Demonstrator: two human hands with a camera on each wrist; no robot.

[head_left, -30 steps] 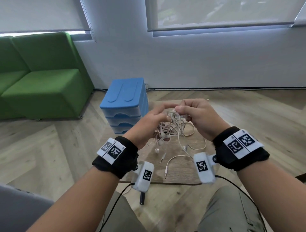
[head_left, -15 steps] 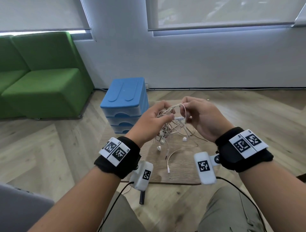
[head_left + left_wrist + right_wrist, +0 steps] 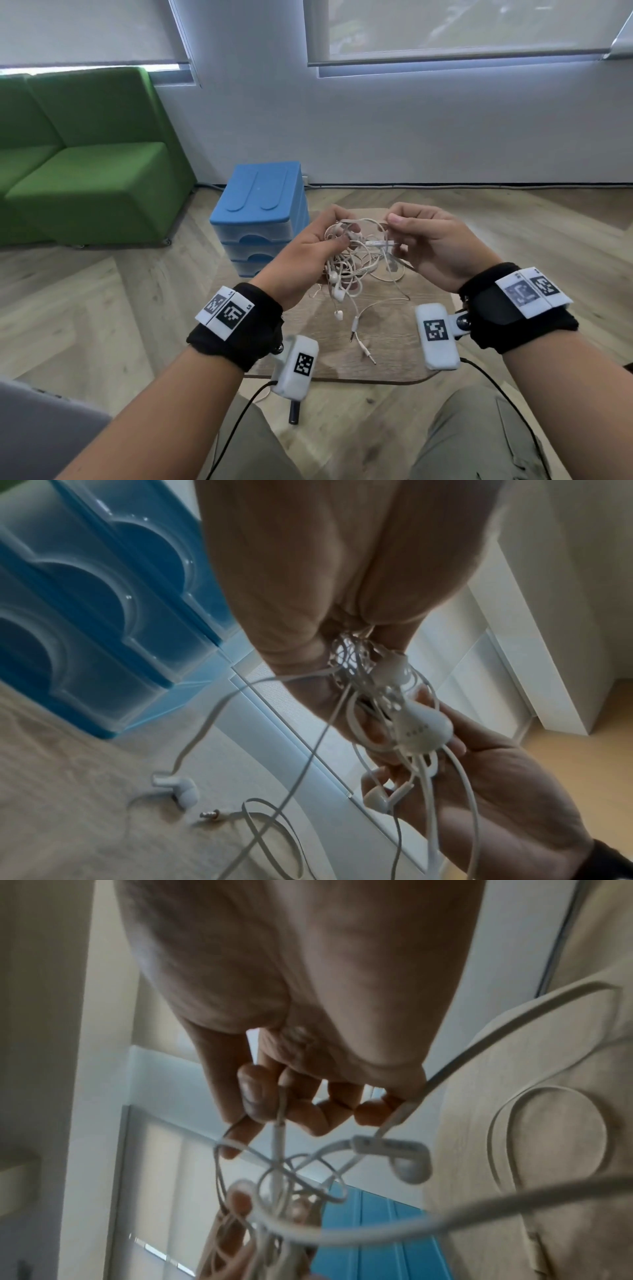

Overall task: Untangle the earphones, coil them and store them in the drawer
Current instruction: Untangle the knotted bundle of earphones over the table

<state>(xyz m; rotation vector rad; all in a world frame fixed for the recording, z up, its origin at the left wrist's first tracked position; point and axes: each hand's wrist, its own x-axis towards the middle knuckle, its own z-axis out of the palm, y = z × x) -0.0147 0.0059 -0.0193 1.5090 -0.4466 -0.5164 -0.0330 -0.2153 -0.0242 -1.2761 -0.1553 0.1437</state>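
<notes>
Left hand (image 3: 308, 253) clutched the earphones (image 3: 356, 263) at frame centre, right hand (image 3: 431, 243) pinched one cable; a hard tug risked tightening knots.

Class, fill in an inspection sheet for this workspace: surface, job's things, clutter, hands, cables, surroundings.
Surface: small wooden table, low, in front of the knees.
Job's things: white earphones, tangled, held above the table; plug ends dangle. Blue drawer unit, drawers shut.
Clutter: nothing seen.
Hands: left hand grips the tangle; right hand pinches one strand.
Cables: black leads run from the wrist cameras.
Surroundings: green sofa, white wall, blinds drawn, wood floor.
</notes>
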